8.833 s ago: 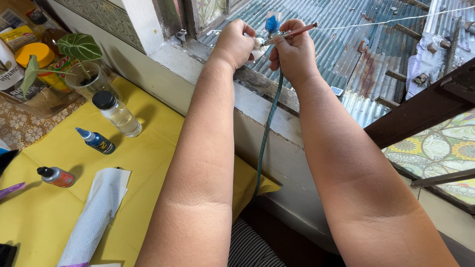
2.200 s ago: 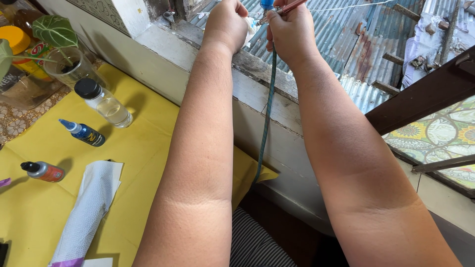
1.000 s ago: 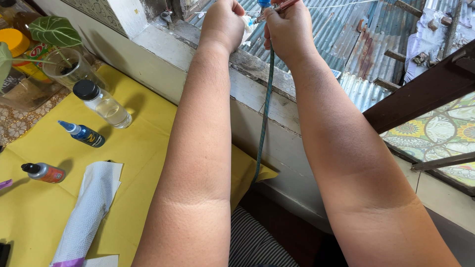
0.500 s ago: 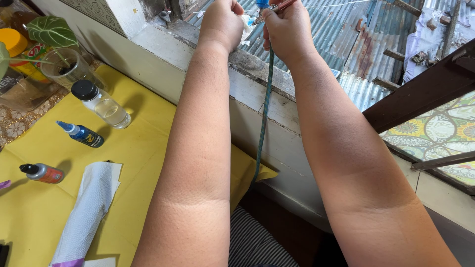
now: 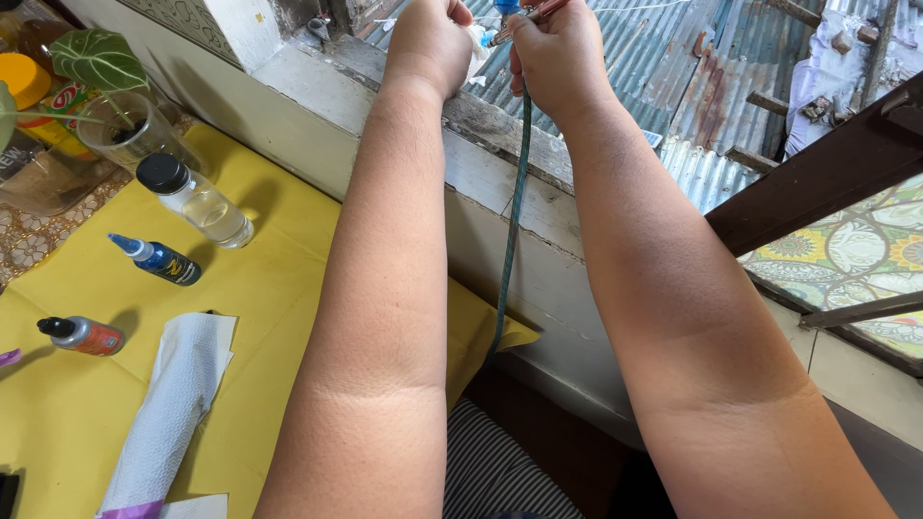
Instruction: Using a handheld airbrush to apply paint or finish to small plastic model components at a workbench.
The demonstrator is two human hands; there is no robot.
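Hands (image 5: 490,48) risen slightly; airbrush (image 5: 524,12) copper-toned, teal hose (image 5: 510,231) hanging.

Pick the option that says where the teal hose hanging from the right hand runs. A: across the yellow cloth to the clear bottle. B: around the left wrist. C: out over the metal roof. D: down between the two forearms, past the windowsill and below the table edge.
D: the teal hose drops from the right hand between the forearms, crosses the windowsill and goes out of sight by the yellow cloth edge.
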